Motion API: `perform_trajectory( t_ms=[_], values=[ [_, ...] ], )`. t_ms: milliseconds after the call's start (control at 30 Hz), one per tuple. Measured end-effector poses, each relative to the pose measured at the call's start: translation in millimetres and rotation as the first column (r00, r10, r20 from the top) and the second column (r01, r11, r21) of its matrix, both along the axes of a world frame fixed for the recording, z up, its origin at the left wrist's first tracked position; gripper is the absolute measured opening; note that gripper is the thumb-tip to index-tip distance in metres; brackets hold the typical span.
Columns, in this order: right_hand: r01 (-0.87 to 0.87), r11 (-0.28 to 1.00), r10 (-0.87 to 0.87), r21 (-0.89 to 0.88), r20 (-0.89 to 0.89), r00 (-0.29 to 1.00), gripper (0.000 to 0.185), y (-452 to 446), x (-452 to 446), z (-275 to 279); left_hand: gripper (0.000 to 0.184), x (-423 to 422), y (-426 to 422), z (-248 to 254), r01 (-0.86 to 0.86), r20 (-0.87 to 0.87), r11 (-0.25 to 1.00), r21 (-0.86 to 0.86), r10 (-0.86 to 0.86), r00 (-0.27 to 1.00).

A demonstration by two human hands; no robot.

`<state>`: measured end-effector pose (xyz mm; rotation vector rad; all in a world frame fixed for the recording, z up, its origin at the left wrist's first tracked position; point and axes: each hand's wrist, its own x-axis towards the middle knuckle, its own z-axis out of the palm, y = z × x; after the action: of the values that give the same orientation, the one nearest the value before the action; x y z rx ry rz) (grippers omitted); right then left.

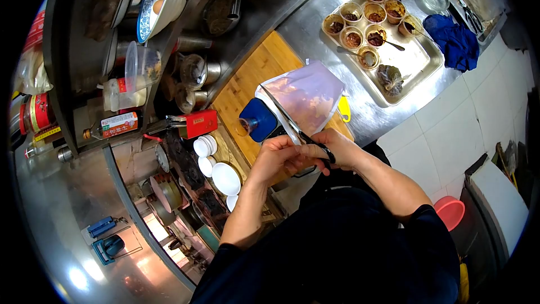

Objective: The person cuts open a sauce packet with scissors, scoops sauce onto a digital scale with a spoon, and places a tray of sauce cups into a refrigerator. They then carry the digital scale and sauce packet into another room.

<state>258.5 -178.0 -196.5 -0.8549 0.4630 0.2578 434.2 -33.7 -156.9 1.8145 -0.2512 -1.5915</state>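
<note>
My right hand (341,149) is closed round the black handles of what look like scissors (322,147). Their long dark blades (286,110) point away over the near edge of a clear plastic bag (315,93) with orange-brown food inside. Close against it, my left hand (279,156) has its fingers pinched together by the bag's edge; what they hold is hidden. The bag lies on a wooden cutting board (256,73). Left of the bag is a blue-topped scale (263,118) with a small clear cup (245,126) on it.
A metal tray (416,65) holds several sauce cups (374,14) with spoons and a tied bag (390,77). Beside it lies a blue cloth (453,39). Yellow plastic (345,109) shows under the bag. White bowls (226,179), a red box (200,124) and shelves (67,62) stand left.
</note>
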Motion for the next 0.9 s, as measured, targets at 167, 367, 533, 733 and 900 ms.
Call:
perform_trajectory(
  t_ms=[167, 367, 533, 733, 900],
  values=[
    [-0.026, 0.999, 0.026, -0.039, -0.01, 1.0, 0.05, 1, 4, -10, 0.012, -4, -4, 4, -0.036, 0.031, 0.999, -0.002, 0.036, 0.999],
    [0.034, 0.996, -0.027, -0.085, 0.077, 0.997, 0.041, 1, 5, -9, 0.012, -2, 2, 0, -0.03, 0.029, 0.999, -0.027, 0.03, 0.999],
    [0.012, 0.998, -0.016, 0.061, 0.058, 0.998, 0.044, -6, 10, -5, 0.012, -3, 0, 3, -0.012, 0.032, 1.0, -0.022, 0.012, 0.999],
    [0.055, 0.995, -0.059, 0.088, 0.045, 0.997, 0.047, -2, 14, -10, 0.013, -3, -1, 6, -0.026, 0.012, 0.998, -0.05, 0.027, 1.0],
    [0.084, 0.996, -0.087, 0.029, 0.093, 0.992, 0.047, 2, 15, -9, 0.012, 0, 2, 1, -0.021, -0.006, 0.999, -0.047, 0.021, 1.0]
  ],
)
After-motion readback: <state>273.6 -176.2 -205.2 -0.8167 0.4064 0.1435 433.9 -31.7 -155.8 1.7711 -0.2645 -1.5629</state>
